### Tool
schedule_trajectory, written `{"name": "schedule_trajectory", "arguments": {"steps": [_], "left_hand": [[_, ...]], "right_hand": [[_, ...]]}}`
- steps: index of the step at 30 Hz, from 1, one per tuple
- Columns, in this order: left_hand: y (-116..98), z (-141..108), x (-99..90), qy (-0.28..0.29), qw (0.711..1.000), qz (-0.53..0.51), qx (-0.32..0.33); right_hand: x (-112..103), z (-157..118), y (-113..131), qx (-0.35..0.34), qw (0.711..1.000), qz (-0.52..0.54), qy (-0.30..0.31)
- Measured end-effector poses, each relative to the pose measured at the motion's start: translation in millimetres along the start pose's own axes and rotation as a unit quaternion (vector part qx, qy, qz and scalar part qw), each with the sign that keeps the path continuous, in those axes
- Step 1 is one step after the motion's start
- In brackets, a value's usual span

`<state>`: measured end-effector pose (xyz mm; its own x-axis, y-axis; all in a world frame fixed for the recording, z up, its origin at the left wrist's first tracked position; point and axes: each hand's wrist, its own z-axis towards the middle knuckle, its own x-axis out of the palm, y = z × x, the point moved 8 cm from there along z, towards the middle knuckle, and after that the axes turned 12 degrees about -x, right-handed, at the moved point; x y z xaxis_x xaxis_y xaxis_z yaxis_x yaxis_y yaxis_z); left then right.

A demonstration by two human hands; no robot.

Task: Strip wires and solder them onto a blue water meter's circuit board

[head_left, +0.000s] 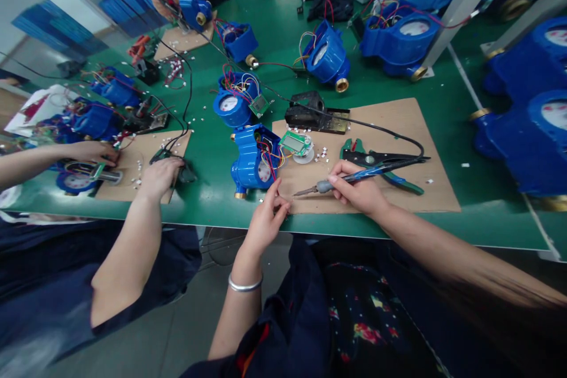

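Note:
My right hand (361, 192) is closed around a soldering iron (349, 179), its tip pointing left, close to my left fingers. My left hand (266, 215) pinches a thin red wire (271, 170) that runs down from the blue water meter (252, 159). This meter stands at the left edge of a cardboard sheet (398, 124), with its housing exposing wires. A green circuit board with a small display (296, 143) hangs from those wires, beside a white round piece (303, 157). Wire strippers (381, 162) with green handles lie behind my right hand.
A black soldering stand (310, 111) sits at the back of the cardboard. Small white connectors (322, 155) are scattered there. More blue meters (328, 56) stand behind and to the right. At left, a co-worker's hands (162, 177) work over another cardboard; another person works across the table.

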<state>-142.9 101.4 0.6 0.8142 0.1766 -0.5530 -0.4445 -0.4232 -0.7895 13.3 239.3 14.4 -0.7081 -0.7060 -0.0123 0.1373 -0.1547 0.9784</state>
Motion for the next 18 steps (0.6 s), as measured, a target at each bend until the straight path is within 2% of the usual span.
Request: {"name": "schedule_trajectory", "arguments": {"steps": [18], "left_hand": [[1.2, 2.6, -1.6, 0.008, 1.0, -0.007, -0.007]], "right_hand": [[6.3, 0.7, -3.9, 0.008, 0.999, -0.004, 0.032]]}}
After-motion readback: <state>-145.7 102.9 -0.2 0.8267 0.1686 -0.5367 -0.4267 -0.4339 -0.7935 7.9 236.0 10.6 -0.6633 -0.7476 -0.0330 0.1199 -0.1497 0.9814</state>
